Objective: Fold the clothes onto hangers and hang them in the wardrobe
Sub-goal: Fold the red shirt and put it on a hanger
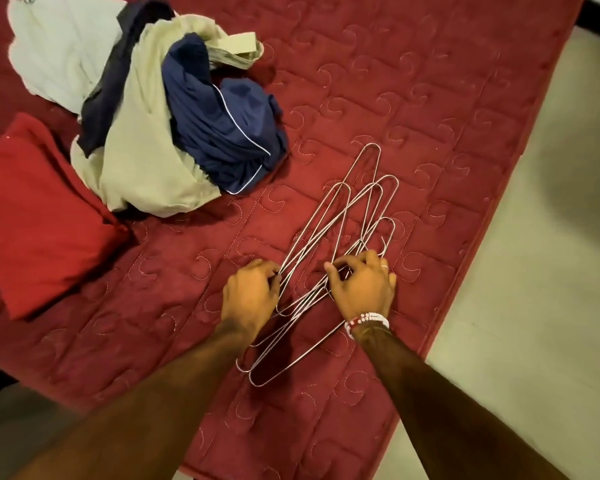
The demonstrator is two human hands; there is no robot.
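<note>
- Wire hangers — light, springy, tangled; best lifted one by its hook.
- Left hand pinches a wire; right hand curls its grip into the bundle.
- Clothes pile looks soft, limp.

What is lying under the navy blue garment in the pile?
Under the navy garment lies a beige garment, on the red mattress. Anything deeper in the pile is covered.

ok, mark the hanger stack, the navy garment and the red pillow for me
wire hangers point(340, 233), head view, on crossed wires in the middle of the stack.
navy garment point(219, 123), head view, on its bunched middle, atop the clothes pile.
red pillow point(39, 216), head view, centre of its top face.
</note>
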